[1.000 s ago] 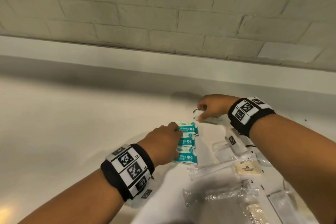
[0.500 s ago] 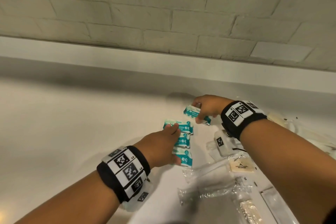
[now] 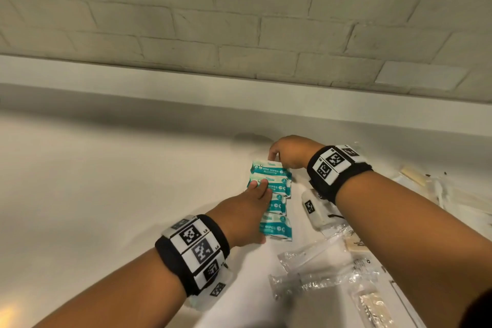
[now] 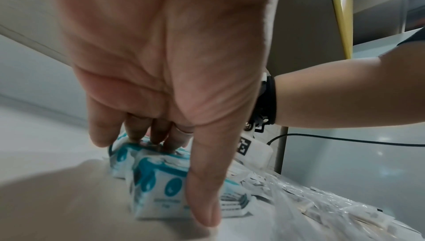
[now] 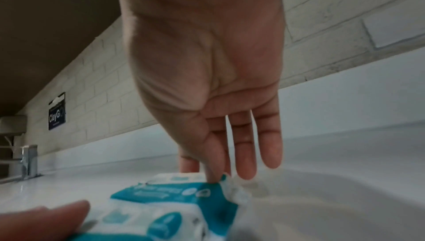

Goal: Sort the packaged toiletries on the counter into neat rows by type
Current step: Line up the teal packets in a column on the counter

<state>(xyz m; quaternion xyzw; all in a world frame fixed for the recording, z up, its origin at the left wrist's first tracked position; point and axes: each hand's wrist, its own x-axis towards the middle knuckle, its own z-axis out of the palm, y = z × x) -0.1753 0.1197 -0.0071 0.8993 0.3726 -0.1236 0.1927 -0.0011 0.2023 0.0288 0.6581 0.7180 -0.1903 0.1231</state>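
Note:
Several teal-and-white mini wipes packs (image 3: pixel 275 205) lie in one column on the white counter (image 3: pixel 106 208), running away from me. My left hand (image 3: pixel 259 189) rests on the column's left side, its fingers lying on the packs (image 4: pixel 161 186) and its thumb along the nearest pack in the left wrist view. My right hand (image 3: pixel 277 160) pinches the far edge of the farthest pack (image 3: pixel 269 169) between thumb and forefinger, with the other fingers straight. In the right wrist view that pinch (image 5: pixel 211 176) sits on the pack's crimped end (image 5: pixel 170 192).
Clear-wrapped toiletries (image 3: pixel 319 271) and tan sachets (image 3: pixel 356 243) lie jumbled to the right of the column, with more packets (image 3: pixel 415 178) at the far right. A raised ledge (image 3: pixel 186 93) and brick wall stand behind. A faucet (image 5: pixel 30 161) stands far to the left.
My right hand picked a wipes pack out of the right-hand pile and brought it left to the far end of the column. My left hand stayed on the column.

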